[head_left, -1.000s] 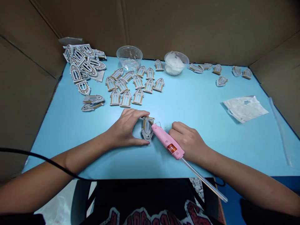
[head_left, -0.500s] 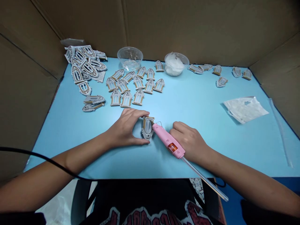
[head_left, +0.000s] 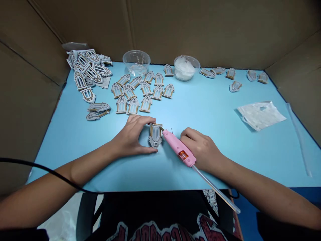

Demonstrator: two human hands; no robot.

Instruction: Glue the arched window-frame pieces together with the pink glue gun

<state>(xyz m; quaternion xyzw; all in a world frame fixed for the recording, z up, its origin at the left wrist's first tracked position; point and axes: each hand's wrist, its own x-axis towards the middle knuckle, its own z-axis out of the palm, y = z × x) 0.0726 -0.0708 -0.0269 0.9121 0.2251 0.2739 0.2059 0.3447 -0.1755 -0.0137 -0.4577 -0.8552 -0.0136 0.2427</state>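
Observation:
Between the thumb and fingers of my left hand (head_left: 132, 135) is a small arched window piece (head_left: 155, 134), white-grey with gold side strips. Its pointed end faces me and its flat base faces away. My right hand (head_left: 200, 145) is wrapped round a pink glue gun (head_left: 178, 147); the handle is hidden by the fingers. The gun's metal nozzle (head_left: 162, 129) is at the upper right edge of the window piece; I cannot tell whether they touch. A clear glue stick (head_left: 217, 189) sticks out of the gun's rear, over the table edge.
Several finished-looking arched pieces (head_left: 132, 105) lie beyond my left hand, with a heap of ornate ones (head_left: 90, 72) at the far left. Two clear tubs (head_left: 136, 60) stand at the back. A plastic bag (head_left: 262, 115) and a loose glue stick (head_left: 298, 137) lie right. A black cable (head_left: 50, 169) crosses my left forearm.
The nozzle has shifted slightly off the window piece's face towards its upper right edge. Everything else appears a little further left as the view has moved; both hands keep their hold.

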